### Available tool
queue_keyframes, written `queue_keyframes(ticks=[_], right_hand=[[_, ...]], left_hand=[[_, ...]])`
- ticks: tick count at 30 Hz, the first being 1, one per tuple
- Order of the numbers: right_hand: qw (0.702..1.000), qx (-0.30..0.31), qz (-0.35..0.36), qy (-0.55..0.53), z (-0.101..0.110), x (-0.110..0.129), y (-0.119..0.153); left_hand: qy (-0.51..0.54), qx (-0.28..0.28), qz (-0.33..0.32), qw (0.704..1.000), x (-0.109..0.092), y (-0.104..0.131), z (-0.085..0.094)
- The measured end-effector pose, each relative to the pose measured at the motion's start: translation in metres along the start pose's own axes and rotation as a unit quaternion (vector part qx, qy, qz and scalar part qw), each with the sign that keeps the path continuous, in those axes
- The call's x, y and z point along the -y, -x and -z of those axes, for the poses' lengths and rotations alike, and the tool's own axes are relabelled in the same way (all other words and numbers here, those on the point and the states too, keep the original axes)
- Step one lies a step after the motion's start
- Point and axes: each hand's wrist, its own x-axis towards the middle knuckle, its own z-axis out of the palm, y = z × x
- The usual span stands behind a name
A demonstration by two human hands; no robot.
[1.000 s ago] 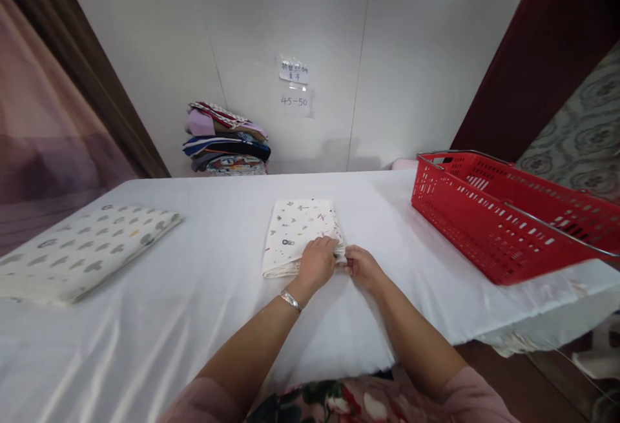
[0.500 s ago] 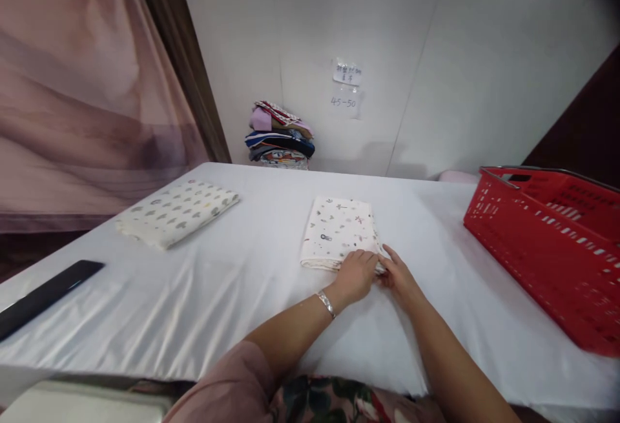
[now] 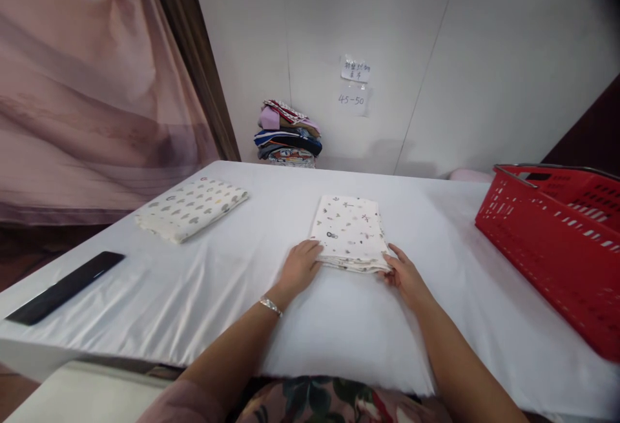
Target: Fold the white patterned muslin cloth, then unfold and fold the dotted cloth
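Note:
A folded white cloth with small printed figures (image 3: 349,226) lies flat on the white-covered table (image 3: 227,281). At its near left corner my left hand (image 3: 299,269), with a silver bracelet on the wrist, has its fingers closed on the edge. My right hand (image 3: 404,274) pinches the near right corner, thumb on top and fingers partly under the layers. Several folded layers show along the near edge between the hands. Farther left lies a second folded cloth with grey printed shapes (image 3: 194,208), untouched.
A red perforated basket (image 3: 547,236) stands at the right. On the left is a black flat object (image 3: 68,287). Behind the table's far edge rises a stack of folded fabrics (image 3: 288,135) against the wall, near paper signs (image 3: 353,87). A pink curtain (image 3: 97,87) hangs at left.
My left hand has moved left from beside my right hand to the cloth's near left corner. My right hand stays at the right corner. The whole view has shifted slightly.

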Motion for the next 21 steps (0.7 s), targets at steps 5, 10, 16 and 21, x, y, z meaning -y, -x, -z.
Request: queue_keyframes(ticks=[5,10,16,21], right_hand=[[0.999,-0.008,0.016,0.027,-0.001,0.004,0.003],[0.991,0.002,0.050,0.124,-0.012,0.003,0.013],[0.965,0.028,0.063,0.252,-0.017,-0.007,0.017],[0.956,0.028,0.071,0.283,-0.015,-0.005,0.017]], left_hand=[[0.004,-0.008,0.053,0.999,0.006,0.000,0.005],[-0.032,-0.030,0.136,0.990,0.007,-0.001,0.016],[0.000,0.041,0.164,0.986,0.018,0.007,0.024],[0.028,0.006,0.117,0.993,0.007,-0.006,0.031]])
